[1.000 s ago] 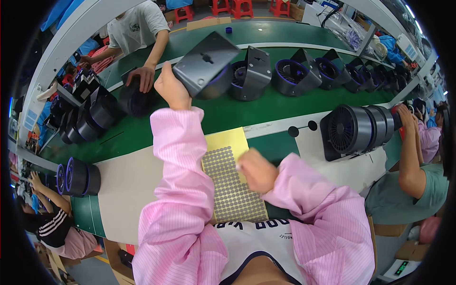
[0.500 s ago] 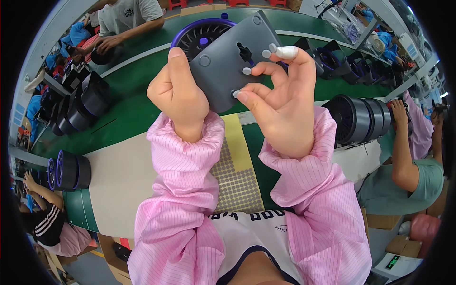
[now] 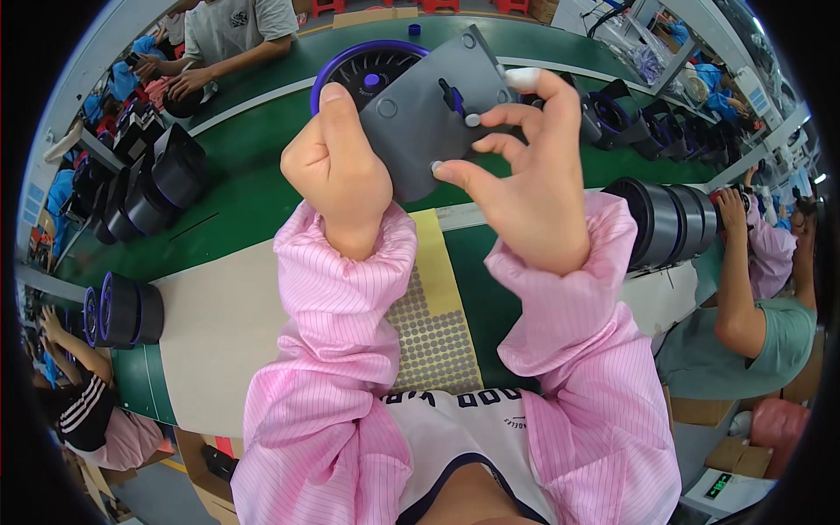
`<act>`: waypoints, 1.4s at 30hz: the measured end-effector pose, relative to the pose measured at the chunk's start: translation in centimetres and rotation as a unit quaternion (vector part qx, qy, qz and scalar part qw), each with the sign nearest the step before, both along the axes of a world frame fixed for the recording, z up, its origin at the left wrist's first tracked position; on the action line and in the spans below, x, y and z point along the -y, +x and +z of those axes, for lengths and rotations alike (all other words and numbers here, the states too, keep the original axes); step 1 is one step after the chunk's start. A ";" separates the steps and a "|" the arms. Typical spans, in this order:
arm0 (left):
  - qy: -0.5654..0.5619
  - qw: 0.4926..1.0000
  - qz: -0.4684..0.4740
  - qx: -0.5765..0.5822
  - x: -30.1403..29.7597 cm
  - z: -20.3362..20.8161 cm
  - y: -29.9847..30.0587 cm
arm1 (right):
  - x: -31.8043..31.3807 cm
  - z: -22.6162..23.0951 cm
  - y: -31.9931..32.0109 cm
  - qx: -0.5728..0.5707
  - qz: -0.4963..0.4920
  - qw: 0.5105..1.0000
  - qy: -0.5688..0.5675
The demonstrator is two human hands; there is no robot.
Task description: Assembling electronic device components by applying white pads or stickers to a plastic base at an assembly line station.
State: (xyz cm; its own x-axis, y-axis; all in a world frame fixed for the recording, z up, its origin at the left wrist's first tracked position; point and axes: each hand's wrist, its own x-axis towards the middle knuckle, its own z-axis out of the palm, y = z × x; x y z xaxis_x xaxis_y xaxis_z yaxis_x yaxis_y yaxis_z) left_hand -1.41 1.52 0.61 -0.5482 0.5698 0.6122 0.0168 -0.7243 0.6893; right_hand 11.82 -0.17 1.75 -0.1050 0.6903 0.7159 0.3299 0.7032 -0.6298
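My left hand point(image 3: 339, 166) is closed on a dark grey fan point(image 3: 407, 144), thumb up along the left edge of its flat base. A purple-rimmed round grille point(image 3: 325, 74) shows behind that base. Round recesses sit near the base's corners, and a dark slot with a purple part lies in its middle. My right hand point(image 3: 538, 166) is at the base's right side, its fingers curved and apart. Small round grey pads point(image 3: 472, 120) stick to its fingertips, and its thumb tip is at the lower corner. White wrapping covers the index fingertip.
A yellow sheet of round grey dots point(image 3: 437, 346) lies in front of me beside beige board point(image 3: 214, 350). More fans stand on the green belt at left point(image 3: 162, 188) and right point(image 3: 669, 223). Co-workers sit across point(image 3: 236, 39) and at the right point(image 3: 744, 350).
The fan's base has turned slightly and shifted a little. My right hand has drawn a little to the right, with its fingertips differently placed against the base. My left hand keeps its grip.
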 end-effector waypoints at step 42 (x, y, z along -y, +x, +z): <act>0.056 0.998 0.012 0.030 2.7 0.6 -0.8 | -0.2 2.5 4.0 -0.223 0.097 0.968 -0.063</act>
